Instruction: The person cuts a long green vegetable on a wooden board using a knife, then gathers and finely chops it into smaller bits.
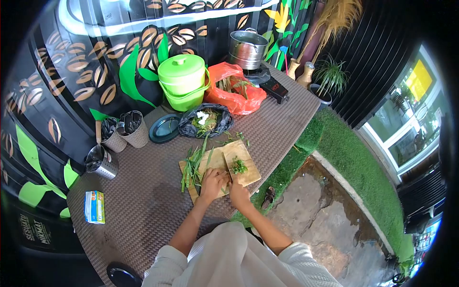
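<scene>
A wooden cutting board lies on the woven table near its right edge. Long green stalks lie across the board's left side, and a small pile of chopped greens sits toward its right. My left hand presses down on the stalks near the board's front. My right hand grips a knife whose blade stands on the board between the stalks and the chopped pile.
Behind the board lie a black bag of scraps, a dark plate, a green lidded bucket, a red bag of greens and a steel pot on a stove. Utensil holders and a small carton sit left.
</scene>
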`<state>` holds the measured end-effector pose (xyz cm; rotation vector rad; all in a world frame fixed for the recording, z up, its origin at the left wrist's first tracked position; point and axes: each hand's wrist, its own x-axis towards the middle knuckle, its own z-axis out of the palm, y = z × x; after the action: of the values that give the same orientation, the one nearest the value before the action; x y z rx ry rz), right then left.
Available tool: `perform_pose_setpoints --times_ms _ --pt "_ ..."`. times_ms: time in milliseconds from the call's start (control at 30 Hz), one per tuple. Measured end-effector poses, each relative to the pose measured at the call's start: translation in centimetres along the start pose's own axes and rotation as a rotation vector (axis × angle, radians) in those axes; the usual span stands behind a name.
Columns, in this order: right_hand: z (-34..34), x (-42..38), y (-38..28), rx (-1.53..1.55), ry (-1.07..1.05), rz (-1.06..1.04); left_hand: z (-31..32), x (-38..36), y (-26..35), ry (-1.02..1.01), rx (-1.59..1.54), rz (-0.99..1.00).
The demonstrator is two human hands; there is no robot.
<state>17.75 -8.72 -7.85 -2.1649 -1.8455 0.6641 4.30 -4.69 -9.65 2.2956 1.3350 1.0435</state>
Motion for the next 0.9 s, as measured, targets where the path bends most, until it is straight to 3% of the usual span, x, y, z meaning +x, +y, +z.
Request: perform_pose_setpoints --times_ms 167,367,600,733,900 --pt "0.9 3.4 1.2 -0.04 0.102 -0.18 0.1 -0.1 0.3 0.006 0.031 0.004" --pt "0.7 0.3 -0.6 -0.038 0.039 -0.021 0.1 0.1 0.0 0.02 -0.001 0.001" --pt "0.7 1.6 0.0 -0.008 0.076 -0.142 -0.1 0.1 0.2 0.03 0.011 0.02" --pt "1.2 0.7 -0.7 -0.049 0.06 -0.005 -0.1 0.1 0.2 0.018 0.003 0.006" --pt "0.4 2.4 0.1 -0.013 0.076 -0.14 0.2 -0.1 0.0 0.042 -0.089 -0.042"
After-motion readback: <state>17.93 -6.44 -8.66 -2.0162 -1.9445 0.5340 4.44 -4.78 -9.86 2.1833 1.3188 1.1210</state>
